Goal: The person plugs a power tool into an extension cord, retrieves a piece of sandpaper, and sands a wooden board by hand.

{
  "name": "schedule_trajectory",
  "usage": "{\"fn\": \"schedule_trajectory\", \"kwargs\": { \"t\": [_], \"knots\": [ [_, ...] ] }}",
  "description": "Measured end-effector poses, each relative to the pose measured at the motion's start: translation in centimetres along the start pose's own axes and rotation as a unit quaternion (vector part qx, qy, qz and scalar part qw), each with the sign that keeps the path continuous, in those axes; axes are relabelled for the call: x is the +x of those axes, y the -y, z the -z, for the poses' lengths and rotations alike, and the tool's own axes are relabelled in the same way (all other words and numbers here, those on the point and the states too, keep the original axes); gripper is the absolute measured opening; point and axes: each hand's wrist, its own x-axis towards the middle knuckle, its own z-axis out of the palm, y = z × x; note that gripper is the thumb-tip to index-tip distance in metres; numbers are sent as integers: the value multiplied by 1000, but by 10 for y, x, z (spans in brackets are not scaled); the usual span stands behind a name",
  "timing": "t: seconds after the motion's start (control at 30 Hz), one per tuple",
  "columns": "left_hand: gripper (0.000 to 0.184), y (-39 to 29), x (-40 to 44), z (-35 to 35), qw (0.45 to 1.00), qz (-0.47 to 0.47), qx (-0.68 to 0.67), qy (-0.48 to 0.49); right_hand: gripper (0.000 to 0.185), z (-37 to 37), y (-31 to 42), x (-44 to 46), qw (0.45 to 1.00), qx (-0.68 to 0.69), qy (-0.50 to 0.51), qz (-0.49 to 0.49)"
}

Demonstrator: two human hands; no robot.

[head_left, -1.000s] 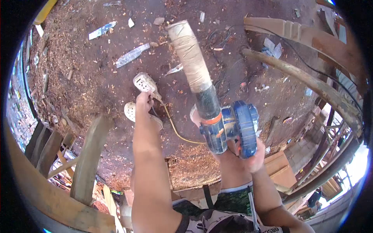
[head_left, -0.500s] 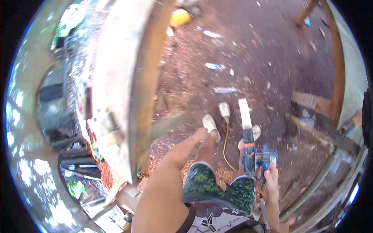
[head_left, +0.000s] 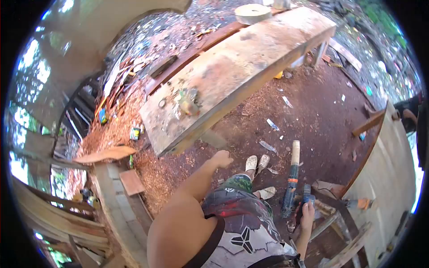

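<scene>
Your right hand [head_left: 307, 213] was closed around the handle of one blue blower [head_left: 289, 197], which you held at your right side above the dirt floor [head_left: 313, 111], its single tan-wrapped nozzle [head_left: 295, 152] pointing away from you. Your left hand [head_left: 222, 159] was out in front, near the edge of one long wooden counter [head_left: 250, 67]; whether its fingers were curled or spread, you could not tell. You wore two cream shoes [head_left: 267, 193], and one pale socket block [head_left: 264, 161] lay just beside the left one. One round pale disc [head_left: 253, 15] sat toward the counter's far end.
</scene>
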Motion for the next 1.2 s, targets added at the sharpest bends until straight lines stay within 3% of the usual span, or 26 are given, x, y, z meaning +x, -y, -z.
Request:
{"fn": "schedule_trajectory", "kwargs": {
  "t": [0.13,0.2,0.27,0.33,0.4,0.47,0.53,0.6,0.63,0.67,0.73,0.77,0.87,0.9,1.0,1.07,1.13,1.2],
  "knots": [
    [46,46,-22,26,983,129,-44,-120,43,2,23,8,999,-25,-39,28],
    [38,80,-18,36,938,134,-127,-294,44,2,30,10,998,-24,-55,28],
    [36,102,-14,68,893,146,-180,-385,44,-5,39,9,996,-19,-78,28],
    [41,132,9,100,855,77,-178,-481,44,-23,48,3,991,18,-127,28],
    [45,121,17,132,788,182,-217,-547,44,-38,43,-1,985,14,-169,36],
    [47,112,10,164,805,184,-249,-507,41,-74,55,-14,966,53,-252,27],
    [49,115,30,176,824,172,-274,-465,38,-100,55,-21,956,96,-274,41],
    [50,113,43,178,791,215,-150,-552,37,-124,58,-29,940,151,-302,38],
    [51,111,31,184,844,197,-156,-473,37,-136,56,-34,926,163,-337,42],
    [46,140,66,159,829,175,-90,-524,36,-145,53,-40,933,157,-321,31],
    [44,129,61,167,851,90,-199,-477,34,-156,50,-56,945,118,-302,38],
    [47,116,51,176,862,119,-208,-446,33,-163,47,-62,955,78,-284,41],
    [52,137,109,164,842,104,-156,-506,28,-201,39,-79,943,-8,-332,33],
    [55,127,115,171,843,48,-159,-512,27,-214,39,-81,941,-71,-329,33],
    [59,103,145,196,818,-88,-152,-548,25,-237,39,-89,929,-51,-367,-7],
    [55,54,147,231,841,-79,-293,-449,26,-247,31,-97,919,-26,-394,1],
    [56,3,124,278,917,-6,-74,-392,27,-253,21,-110,916,-31,-399,3],
    [62,46,264,240,890,-171,-135,-401,29,-257,20,-117,912,-41,-408,7]
  ]
}}
